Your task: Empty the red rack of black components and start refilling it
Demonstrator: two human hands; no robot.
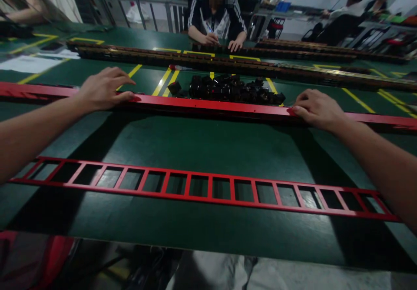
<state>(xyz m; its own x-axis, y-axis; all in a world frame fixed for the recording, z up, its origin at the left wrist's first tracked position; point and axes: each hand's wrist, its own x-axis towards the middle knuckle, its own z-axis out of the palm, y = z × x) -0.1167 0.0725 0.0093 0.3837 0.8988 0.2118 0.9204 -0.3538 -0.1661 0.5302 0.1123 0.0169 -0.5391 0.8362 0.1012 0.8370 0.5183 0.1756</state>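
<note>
A long red bar (208,104) runs from one side of the view to the other. My left hand (103,89) grips it left of the middle, with the thumb on its top face and the fingers reaching over the far side. Farther right, my right hand (317,107) holds the same bar, its thumb pressed on the top and the fingers curled beyond the far edge. Nearer to me lies a flat red ladder-shaped frame (211,200), with many rectangular openings. Just behind the bar, between my hands, is a heap of small black parts (224,88).
Long dark rails (156,58) lie across the green table (208,146) beyond the heap. A small red-tipped tool (177,67) rests near them. White papers (31,64) are at far left. A person (213,14) sits opposite holding a pen; other people are farther back.
</note>
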